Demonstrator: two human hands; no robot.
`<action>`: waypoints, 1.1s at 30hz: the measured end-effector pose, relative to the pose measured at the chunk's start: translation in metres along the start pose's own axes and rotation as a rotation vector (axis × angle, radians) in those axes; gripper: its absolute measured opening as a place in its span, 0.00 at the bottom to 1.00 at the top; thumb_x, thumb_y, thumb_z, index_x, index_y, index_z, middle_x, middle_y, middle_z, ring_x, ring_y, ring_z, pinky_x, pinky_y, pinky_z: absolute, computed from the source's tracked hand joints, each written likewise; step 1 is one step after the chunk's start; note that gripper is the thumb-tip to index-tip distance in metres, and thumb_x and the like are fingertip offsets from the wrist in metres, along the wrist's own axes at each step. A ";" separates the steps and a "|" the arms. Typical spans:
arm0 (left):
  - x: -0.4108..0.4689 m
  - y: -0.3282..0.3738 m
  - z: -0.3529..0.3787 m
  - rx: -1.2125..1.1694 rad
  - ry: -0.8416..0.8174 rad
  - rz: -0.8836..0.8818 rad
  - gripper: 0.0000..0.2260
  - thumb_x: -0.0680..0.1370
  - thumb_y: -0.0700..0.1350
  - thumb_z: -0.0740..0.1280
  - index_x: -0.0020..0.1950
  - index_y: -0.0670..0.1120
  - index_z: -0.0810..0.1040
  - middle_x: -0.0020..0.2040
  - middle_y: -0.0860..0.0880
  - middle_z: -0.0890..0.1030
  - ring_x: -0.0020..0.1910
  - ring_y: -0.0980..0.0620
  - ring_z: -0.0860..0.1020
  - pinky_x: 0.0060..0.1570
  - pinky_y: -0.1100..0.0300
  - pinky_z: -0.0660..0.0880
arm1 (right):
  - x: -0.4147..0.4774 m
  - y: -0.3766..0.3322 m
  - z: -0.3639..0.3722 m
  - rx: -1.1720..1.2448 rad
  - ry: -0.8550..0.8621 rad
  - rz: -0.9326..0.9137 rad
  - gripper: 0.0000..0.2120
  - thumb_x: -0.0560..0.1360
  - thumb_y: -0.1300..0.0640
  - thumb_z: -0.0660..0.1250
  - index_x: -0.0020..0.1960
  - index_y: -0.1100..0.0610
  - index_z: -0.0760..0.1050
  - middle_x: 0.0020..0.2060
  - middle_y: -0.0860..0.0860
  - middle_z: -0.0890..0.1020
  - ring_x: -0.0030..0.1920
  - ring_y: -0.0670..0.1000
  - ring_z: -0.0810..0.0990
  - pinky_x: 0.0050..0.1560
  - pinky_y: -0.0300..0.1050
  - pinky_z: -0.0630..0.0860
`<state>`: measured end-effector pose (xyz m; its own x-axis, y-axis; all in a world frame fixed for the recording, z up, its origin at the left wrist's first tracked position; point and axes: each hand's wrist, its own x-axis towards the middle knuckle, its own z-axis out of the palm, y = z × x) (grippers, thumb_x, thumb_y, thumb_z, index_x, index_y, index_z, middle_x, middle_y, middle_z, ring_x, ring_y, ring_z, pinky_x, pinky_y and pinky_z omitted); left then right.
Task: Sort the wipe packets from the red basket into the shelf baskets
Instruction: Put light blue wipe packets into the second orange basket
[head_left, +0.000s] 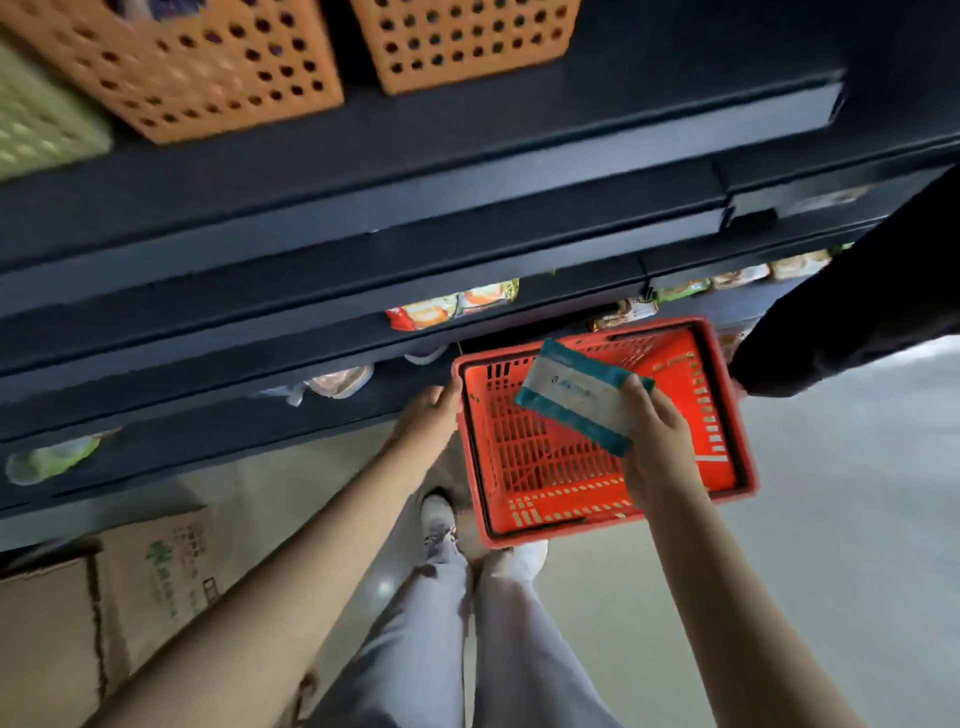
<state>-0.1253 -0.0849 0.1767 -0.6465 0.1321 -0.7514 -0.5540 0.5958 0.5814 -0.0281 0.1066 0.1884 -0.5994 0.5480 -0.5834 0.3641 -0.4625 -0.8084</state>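
Head view looks steeply down a dark shelf (363, 171) to the red basket (530, 457) at its foot, just ahead of the person's shoes. The left hand (431, 415) grips the basket's left rim, fingers curled over the edge. The right hand (657, 441) holds one wipe packet (576, 397) (white, with teal ends) above the basket's middle, thumb and fingers clamped on its near end. Two orange baskets (208, 67) and a green basket (41, 124) sit on the top shelf. A cardboard box (150, 577) stands on the floor at the left.
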 end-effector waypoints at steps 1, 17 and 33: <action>-0.028 0.017 -0.012 -0.116 -0.076 0.022 0.17 0.83 0.59 0.52 0.52 0.50 0.75 0.53 0.46 0.81 0.53 0.46 0.80 0.50 0.53 0.73 | -0.020 -0.022 0.005 0.033 -0.019 -0.012 0.11 0.81 0.53 0.61 0.46 0.55 0.80 0.40 0.54 0.81 0.44 0.56 0.78 0.42 0.50 0.76; -0.181 0.132 -0.217 -0.343 -0.019 0.701 0.04 0.79 0.39 0.66 0.46 0.39 0.76 0.36 0.50 0.79 0.32 0.56 0.80 0.36 0.61 0.79 | -0.153 -0.199 0.185 -0.098 -0.076 -0.434 0.22 0.78 0.43 0.63 0.41 0.61 0.82 0.37 0.53 0.84 0.39 0.52 0.80 0.41 0.45 0.74; -0.110 0.252 -0.280 -0.202 -0.069 0.859 0.03 0.79 0.42 0.66 0.51 0.45 0.79 0.44 0.49 0.84 0.41 0.54 0.84 0.44 0.57 0.82 | -0.098 -0.290 0.255 0.197 -0.156 -0.578 0.07 0.79 0.62 0.63 0.52 0.61 0.79 0.43 0.53 0.86 0.44 0.50 0.84 0.46 0.44 0.83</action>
<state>-0.3411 -0.1711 0.4934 -0.8528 0.5205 -0.0429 0.0222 0.1182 0.9927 -0.2561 0.0094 0.5001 -0.7621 0.6469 -0.0261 -0.1793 -0.2496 -0.9516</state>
